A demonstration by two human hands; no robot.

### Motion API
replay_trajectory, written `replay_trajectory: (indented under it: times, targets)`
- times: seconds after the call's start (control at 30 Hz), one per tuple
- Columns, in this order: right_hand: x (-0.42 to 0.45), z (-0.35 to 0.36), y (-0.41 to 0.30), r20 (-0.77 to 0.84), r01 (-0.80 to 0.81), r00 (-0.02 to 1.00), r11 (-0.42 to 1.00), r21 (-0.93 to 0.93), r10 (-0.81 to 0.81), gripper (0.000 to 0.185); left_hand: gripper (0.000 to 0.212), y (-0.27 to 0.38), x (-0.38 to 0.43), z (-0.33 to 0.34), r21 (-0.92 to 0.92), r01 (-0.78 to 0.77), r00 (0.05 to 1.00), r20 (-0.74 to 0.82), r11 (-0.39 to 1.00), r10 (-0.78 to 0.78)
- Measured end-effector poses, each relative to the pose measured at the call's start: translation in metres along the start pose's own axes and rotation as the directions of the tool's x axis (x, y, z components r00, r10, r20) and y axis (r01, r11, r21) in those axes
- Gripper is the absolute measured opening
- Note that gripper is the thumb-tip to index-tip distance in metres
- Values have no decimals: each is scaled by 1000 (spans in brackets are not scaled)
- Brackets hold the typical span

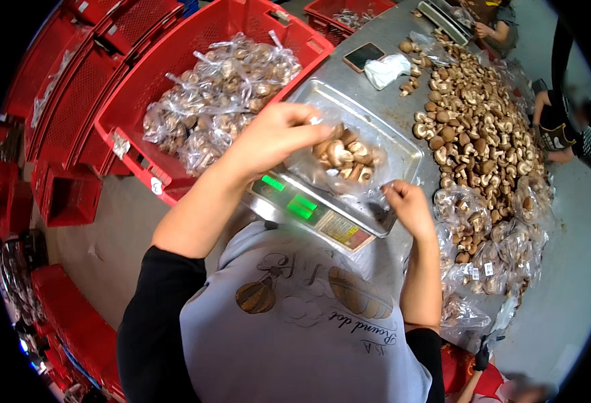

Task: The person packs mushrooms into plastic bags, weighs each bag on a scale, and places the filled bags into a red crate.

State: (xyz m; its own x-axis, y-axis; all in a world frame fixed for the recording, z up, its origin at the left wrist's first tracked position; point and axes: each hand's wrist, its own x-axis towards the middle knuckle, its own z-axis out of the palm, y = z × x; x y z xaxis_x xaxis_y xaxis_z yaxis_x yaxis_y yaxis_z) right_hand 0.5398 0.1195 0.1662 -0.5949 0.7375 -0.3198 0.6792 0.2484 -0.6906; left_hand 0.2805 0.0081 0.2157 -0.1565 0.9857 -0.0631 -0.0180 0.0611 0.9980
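A clear plastic bag of brown mushrooms [348, 156] rests on the metal tray [410, 151] of a digital scale with a lit green display [301, 206]. My left hand [288, 131] pinches the bag's upper left edge between thumb and fingers. At the bag's lower right corner, my right hand [407, 204] grips the plastic. Left of the scale stands a red plastic crate [149, 90] that holds many tied bags of mushrooms [225, 90]. A large heap of loose mushrooms [477, 136] lies to the right on the metal table [396, 106].
Filled bags [497, 247] lie at the heap's near end. A smartphone [364, 56] and crumpled white plastic [387, 70] lie beyond the scale. Red crates [73, 101] stack at left. Co-workers are at the right, one with a gloved hand [483, 356]; another scale [444, 22] stands at the far end.
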Motion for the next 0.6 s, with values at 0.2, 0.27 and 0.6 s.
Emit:
replay_trajectory:
  times: [0.2, 0.27, 0.6]
  targets:
    - [-31, -35, -33, -97, 298, 951, 791, 535, -293, 9, 10, 7, 3, 7, -503, 64, 998, 52, 862, -44]
    - [-35, -14, -47, 256, 377, 842, 857, 350, -475, 12, 9, 6, 7, 13, -453, 27, 1000, 15, 891, -22]
    - [-13, -15, -72, 40, 119, 969, 603, 789, -243, 15, 40, -9, 7, 53, -480, 22, 996, 87, 877, 22]
